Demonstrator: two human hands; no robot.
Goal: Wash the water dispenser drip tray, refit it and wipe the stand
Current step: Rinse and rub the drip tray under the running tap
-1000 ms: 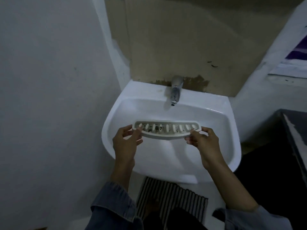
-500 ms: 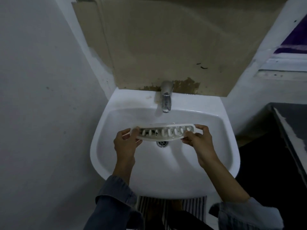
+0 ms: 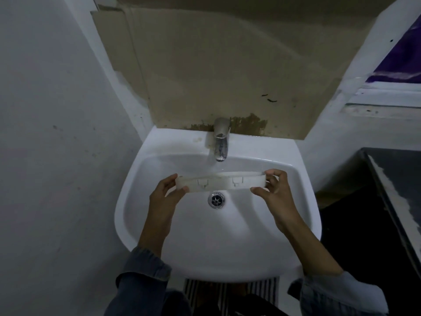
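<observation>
The white drip tray (image 3: pixel 221 183) is held level over the white sink (image 3: pixel 141 226), just below the metal tap (image 3: pixel 220 139). Its flat back side with two small clips faces me; the slotted grille is turned away and hidden. My left hand (image 3: pixel 165 199) grips its left end and my right hand (image 3: pixel 273 192) pinches its right end. The drain (image 3: pixel 216 199) shows right beneath the tray. I cannot tell whether water runs from the tap.
A stained beige board (image 3: pixel 216 71) covers the wall behind the tap. A grey wall (image 3: pixel 57 133) stands close on the left. A dark counter (image 3: pixel 401 192) is at the right, and a striped mat (image 3: pixel 227 290) lies below the sink.
The tray has been tipped over, so its clip side faces me instead of the slotted grille. Both hands keep hold of its ends, and it sits closer under the tap.
</observation>
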